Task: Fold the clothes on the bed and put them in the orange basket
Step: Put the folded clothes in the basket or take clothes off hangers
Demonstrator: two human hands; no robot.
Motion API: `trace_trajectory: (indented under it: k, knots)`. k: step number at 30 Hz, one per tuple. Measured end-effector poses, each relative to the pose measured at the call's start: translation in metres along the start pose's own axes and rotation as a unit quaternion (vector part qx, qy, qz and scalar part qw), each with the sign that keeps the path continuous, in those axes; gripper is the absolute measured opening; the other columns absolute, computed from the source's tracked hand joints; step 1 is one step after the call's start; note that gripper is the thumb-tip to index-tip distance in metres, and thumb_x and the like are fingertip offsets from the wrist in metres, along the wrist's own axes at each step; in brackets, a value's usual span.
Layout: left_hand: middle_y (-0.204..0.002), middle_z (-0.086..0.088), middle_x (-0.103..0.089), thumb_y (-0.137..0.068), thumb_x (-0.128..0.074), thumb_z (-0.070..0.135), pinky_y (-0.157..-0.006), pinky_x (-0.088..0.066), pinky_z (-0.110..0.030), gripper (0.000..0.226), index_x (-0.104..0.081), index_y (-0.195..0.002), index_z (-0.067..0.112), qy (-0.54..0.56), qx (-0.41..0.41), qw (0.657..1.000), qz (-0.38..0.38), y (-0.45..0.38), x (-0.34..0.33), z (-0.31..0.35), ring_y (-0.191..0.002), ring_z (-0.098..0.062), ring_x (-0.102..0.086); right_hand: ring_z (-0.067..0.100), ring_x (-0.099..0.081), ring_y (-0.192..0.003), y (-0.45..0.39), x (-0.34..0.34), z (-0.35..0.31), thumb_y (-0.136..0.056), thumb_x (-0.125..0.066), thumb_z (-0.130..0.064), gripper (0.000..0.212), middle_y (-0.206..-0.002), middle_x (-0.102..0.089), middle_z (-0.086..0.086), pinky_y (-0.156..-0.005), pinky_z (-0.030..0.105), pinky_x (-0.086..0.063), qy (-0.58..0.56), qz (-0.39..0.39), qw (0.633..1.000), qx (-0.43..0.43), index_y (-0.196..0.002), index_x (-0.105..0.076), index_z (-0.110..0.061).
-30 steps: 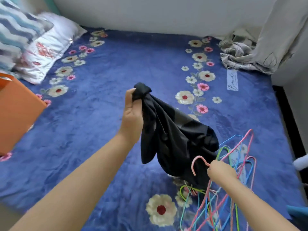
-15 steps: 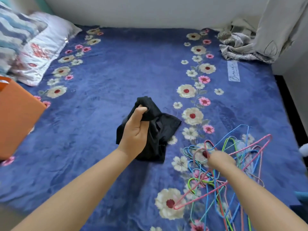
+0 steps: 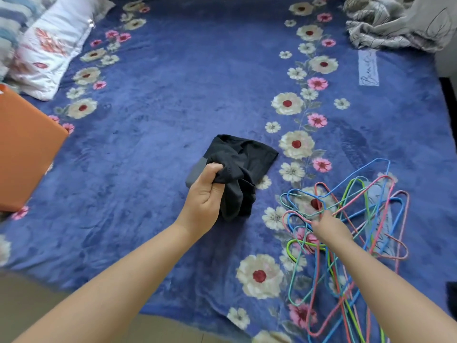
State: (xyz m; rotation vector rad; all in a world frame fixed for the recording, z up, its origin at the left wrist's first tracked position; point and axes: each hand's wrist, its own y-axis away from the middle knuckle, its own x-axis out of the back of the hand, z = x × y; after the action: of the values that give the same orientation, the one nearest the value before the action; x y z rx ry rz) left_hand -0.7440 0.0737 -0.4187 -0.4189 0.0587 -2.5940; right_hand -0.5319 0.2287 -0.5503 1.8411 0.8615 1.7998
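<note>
Basket first: the orange basket (image 3: 24,149) sits at nine o'clock on the bed's left edge, with pillows (image 3: 47,45) at ten o'clock. Centre of the blue flowered blanket (image 3: 160,82), the black garment (image 3: 243,157) lies bunched, partly flat. The left hand (image 3: 205,196) has its grip closed round a gathered fold at the garment's near edge. At four o'clock the right hand (image 3: 329,227) rests among the coloured hangers (image 3: 358,219); whether its grip holds one I cannot tell. A grey crumpled cloth (image 3: 390,23) lies at one o'clock. Folding seems barely started. Next, the garment likely needs spreading flat with both hands, so the right must leave the hangers.
</note>
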Motion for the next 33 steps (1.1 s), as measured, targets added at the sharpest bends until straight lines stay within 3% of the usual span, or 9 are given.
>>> trace_trajectory:
  k: [4, 8, 15, 17, 19, 21, 27, 30, 33]
  knots:
    - [-0.075, 0.027, -0.052, -0.09, -0.035, 0.01, -0.071, -0.036, -0.006, 0.022, -0.046, -0.085, 0.028, -0.016, 0.002, 1.0, 0.009, -0.003, 0.0, 0.007, -0.07, 0.007, -0.045, 0.03, -0.056, -0.108, 0.015, -0.001, -0.002, -0.094, -0.041, -0.022, 0.034, -0.118, -0.059, 0.018, -0.081, 0.031, -0.043, 0.064, -0.047, 0.989, 0.123, -0.122, -0.048, -0.004]
    - [-0.063, 0.02, -0.052, -0.085, -0.037, 0.021, -0.062, -0.037, -0.011, 0.014, -0.05, -0.08, 0.022, 0.02, 0.051, 0.998, 0.022, -0.015, 0.008, 0.037, -0.058, 0.003, -0.044, 0.02, -0.059, -0.096, 0.048, 0.018, -0.034, -0.093, -0.05, -0.029, 0.049, -0.106, -0.06, 0.004, -0.071, 0.027, -0.04, -0.065, -0.09, 0.966, 0.235, -0.137, -0.033, -0.015]
    - [-0.057, 0.014, -0.048, -0.078, -0.051, 0.028, -0.054, -0.037, -0.014, 0.016, -0.051, -0.073, 0.013, 0.136, 0.003, 0.99, -0.048, -0.042, 0.05, 0.149, -0.055, -0.003, -0.044, 0.018, -0.054, -0.098, 0.118, 0.098, -0.1, -0.084, -0.063, -0.034, 0.079, -0.126, -0.043, 0.004, -0.074, 0.022, -0.038, -0.158, 0.004, 0.928, 0.336, -0.146, -0.014, -0.031]
    - [-0.057, 0.016, -0.05, -0.079, -0.048, 0.021, -0.057, -0.037, -0.011, 0.014, -0.048, -0.073, 0.008, 0.139, -0.044, 0.986, -0.076, -0.049, 0.06, 0.181, -0.056, 0.0, -0.045, 0.016, -0.053, -0.097, 0.136, 0.114, -0.115, -0.083, -0.063, -0.035, 0.058, -0.114, -0.052, 0.002, -0.066, 0.021, -0.038, -0.127, 0.023, 0.925, 0.357, -0.134, -0.039, -0.025]
    - [-0.057, 0.014, -0.05, -0.081, -0.043, 0.018, -0.057, -0.036, -0.012, 0.014, -0.048, -0.073, 0.008, 0.139, -0.068, 0.985, -0.082, -0.055, 0.069, 0.205, -0.056, -0.001, -0.044, 0.017, -0.055, -0.075, 0.152, 0.13, -0.127, -0.086, -0.056, -0.03, 0.016, -0.082, -0.058, 0.004, -0.056, 0.027, -0.035, -0.108, 0.067, 0.924, 0.361, -0.088, -0.058, -0.014]
    - [-0.057, 0.013, -0.049, -0.081, -0.04, 0.018, -0.055, -0.035, -0.013, 0.015, -0.049, -0.072, 0.009, 0.138, -0.088, 0.984, -0.076, -0.062, 0.083, 0.223, -0.055, -0.001, -0.044, 0.02, -0.046, -0.054, 0.162, 0.151, -0.136, -0.09, -0.046, -0.019, 0.033, -0.057, -0.046, 0.004, -0.047, 0.029, -0.028, -0.098, 0.111, 0.934, 0.326, -0.059, -0.04, -0.012]
    - [-0.049, 0.014, -0.048, -0.093, -0.043, 0.005, -0.049, -0.035, -0.013, 0.028, -0.05, -0.066, 0.01, 0.115, -0.073, 0.987, -0.085, -0.078, 0.167, 0.238, -0.047, 0.0, -0.044, 0.022, -0.058, -0.047, 0.211, 0.247, -0.16, -0.084, -0.034, 0.002, 0.019, -0.072, -0.055, 0.013, -0.058, 0.035, -0.053, -0.052, 0.202, 0.951, 0.229, -0.072, -0.046, -0.005]
    - [-0.054, 0.013, -0.049, -0.073, -0.058, 0.023, -0.053, -0.035, -0.016, 0.014, -0.057, -0.059, 0.021, 0.087, -0.042, 0.972, -0.216, -0.082, 0.215, 0.238, -0.052, -0.003, -0.045, 0.013, -0.056, -0.038, 0.246, 0.286, -0.182, -0.078, -0.03, 0.012, 0.028, -0.069, -0.054, 0.014, -0.043, 0.025, -0.05, -0.216, 0.304, 0.895, 0.247, -0.08, -0.053, -0.003]
    - [-0.069, 0.017, -0.06, -0.066, -0.062, 0.032, -0.07, -0.043, -0.013, 0.015, -0.064, -0.078, 0.023, -0.074, 0.031, 0.879, -0.47, -0.082, 0.242, 0.244, -0.069, 0.0, -0.055, 0.01, -0.06, -0.044, 0.286, 0.306, -0.209, -0.082, -0.017, 0.018, 0.044, -0.061, -0.058, 0.007, -0.04, 0.018, -0.048, -0.526, 0.248, 0.748, 0.32, -0.077, -0.048, -0.012]
